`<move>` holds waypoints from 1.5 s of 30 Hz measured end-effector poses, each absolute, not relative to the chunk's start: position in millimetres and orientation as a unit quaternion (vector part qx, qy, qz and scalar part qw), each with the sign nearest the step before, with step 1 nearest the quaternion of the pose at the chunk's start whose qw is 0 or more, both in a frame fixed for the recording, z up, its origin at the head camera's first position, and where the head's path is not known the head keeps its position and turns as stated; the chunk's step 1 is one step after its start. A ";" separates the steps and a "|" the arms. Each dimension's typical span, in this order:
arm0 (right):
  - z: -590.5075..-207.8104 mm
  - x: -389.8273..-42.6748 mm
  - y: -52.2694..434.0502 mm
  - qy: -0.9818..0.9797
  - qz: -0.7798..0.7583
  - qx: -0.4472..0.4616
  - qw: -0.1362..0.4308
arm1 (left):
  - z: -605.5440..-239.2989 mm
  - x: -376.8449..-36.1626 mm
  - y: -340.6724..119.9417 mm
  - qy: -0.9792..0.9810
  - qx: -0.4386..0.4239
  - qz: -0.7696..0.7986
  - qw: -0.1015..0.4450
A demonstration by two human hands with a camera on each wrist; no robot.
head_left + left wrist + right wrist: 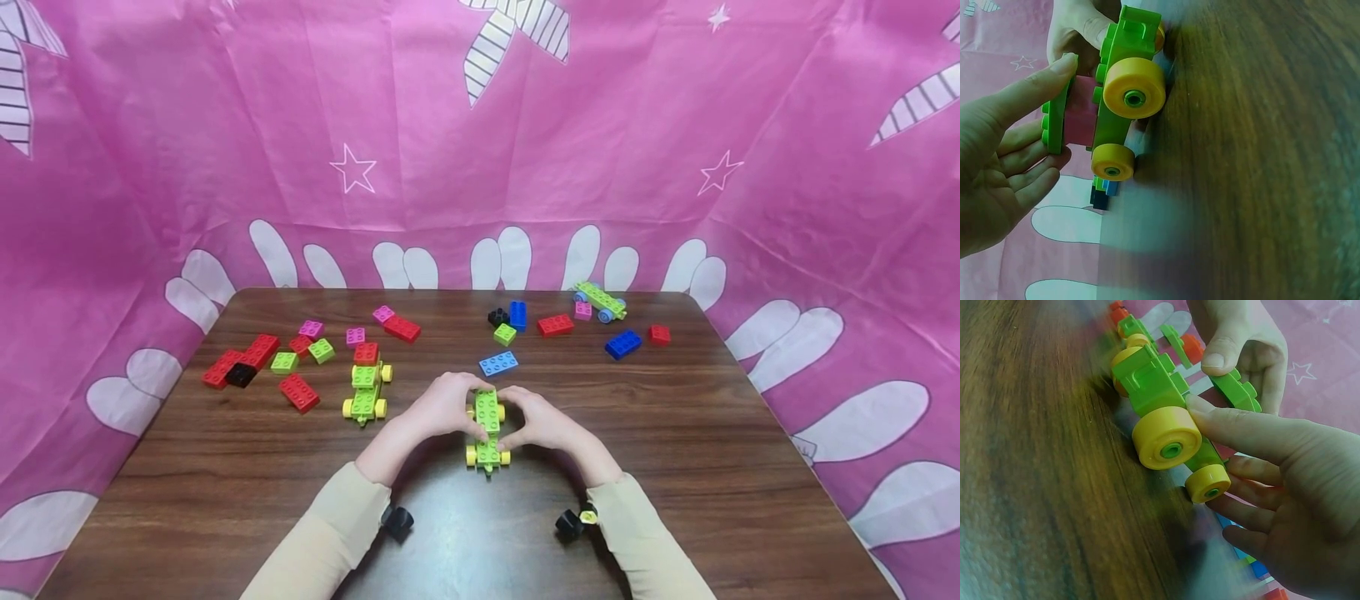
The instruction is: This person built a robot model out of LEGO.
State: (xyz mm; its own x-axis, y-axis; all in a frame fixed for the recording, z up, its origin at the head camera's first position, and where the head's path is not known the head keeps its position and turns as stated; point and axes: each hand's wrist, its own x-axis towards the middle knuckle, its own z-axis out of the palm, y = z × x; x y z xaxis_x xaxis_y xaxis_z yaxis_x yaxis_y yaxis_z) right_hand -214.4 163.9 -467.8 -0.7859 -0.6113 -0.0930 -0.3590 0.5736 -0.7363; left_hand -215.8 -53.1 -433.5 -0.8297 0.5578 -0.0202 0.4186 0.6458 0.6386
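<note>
A lime green toy car base (488, 451) with yellow wheels stands on the table between both hands. In the left wrist view a pink brick (1080, 112) sits on its studs, topped by a flat lime green brick (1055, 122). My left hand (450, 407) holds that top brick, thumb on its near end and fingers along its far side. My right hand (542, 423) grips the car base from the right; its thumb (1200, 407) presses beside the rear wheel (1166, 437) and its fingers reach the front wheel (1207, 484).
Left of the hands stands a second lime car (365, 403) with stacked bricks, a red brick (366, 354) on top. Loose bricks lie further left. Behind the hands are a light blue brick (498, 363), a red brick (556, 325) and a blue-wheeled car base (600, 300).
</note>
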 end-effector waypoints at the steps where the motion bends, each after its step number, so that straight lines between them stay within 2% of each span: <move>1: -468.0 -214.6 164.0 0.870 -0.368 -0.280 0.170 | -434.0 -215.8 -53.2 0.900 0.271 0.324 0.108; 24: -469.1 -215.6 163.6 0.869 -0.373 -0.272 0.178 | -434.5 -219.1 -54.1 0.893 0.270 0.333 0.137; 45: -470.0 -216.7 163.5 0.868 -0.376 -0.270 0.183 | -435.8 -218.2 -55.1 0.885 0.280 0.345 0.136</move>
State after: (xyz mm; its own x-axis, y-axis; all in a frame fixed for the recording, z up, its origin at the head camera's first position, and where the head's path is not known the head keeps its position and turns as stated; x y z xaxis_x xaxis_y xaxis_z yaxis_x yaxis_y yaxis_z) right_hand -216.7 163.5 -470.0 -0.7877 -0.6052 -0.1152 -0.3302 0.5725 -0.7505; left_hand -218.2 -55.1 -435.8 -0.8062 0.5898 -0.0470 0.4023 0.6047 0.6874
